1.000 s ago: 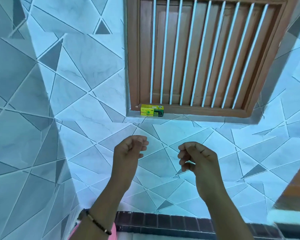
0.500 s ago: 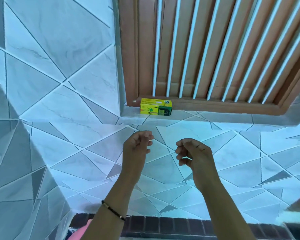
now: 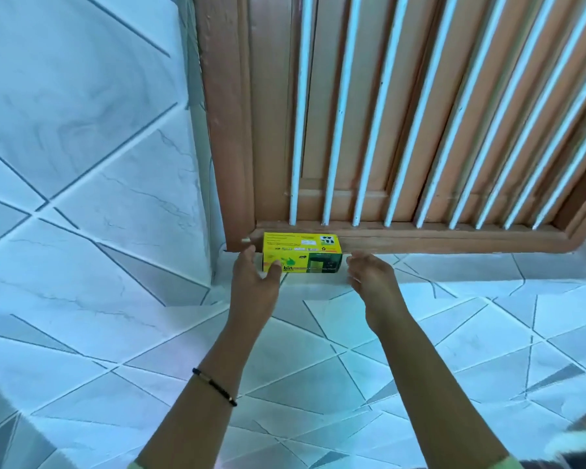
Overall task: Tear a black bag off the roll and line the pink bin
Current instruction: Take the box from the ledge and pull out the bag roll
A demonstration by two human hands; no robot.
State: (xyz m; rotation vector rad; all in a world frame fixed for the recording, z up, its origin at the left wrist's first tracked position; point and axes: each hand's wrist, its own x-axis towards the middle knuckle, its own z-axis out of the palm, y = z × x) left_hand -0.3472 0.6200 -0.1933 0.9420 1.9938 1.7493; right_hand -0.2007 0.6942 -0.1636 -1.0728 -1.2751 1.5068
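Both hands have closed in on the yellow box [image 3: 301,253] at the sill's [image 3: 420,262] left end: left hand [image 3: 256,277] wide, thumb touching; right hand [image 3: 369,274] loosely open beside. Pickup imminent, bag not torn.

1. Two bare forearms in view; left hand [image 3: 256,282] and right hand [image 3: 372,279], no gloves, no rings visible.
2. Left wrist wears a thin black cord bracelet [image 3: 215,386]: dark beads, one small metallic tube bead near the top, a tiny light bead at the lower end.
3. Right wrist bare, no watch or band.
4. Pale green sleeve edges [image 3: 508,463] show at the bottom frame edge on both arms.
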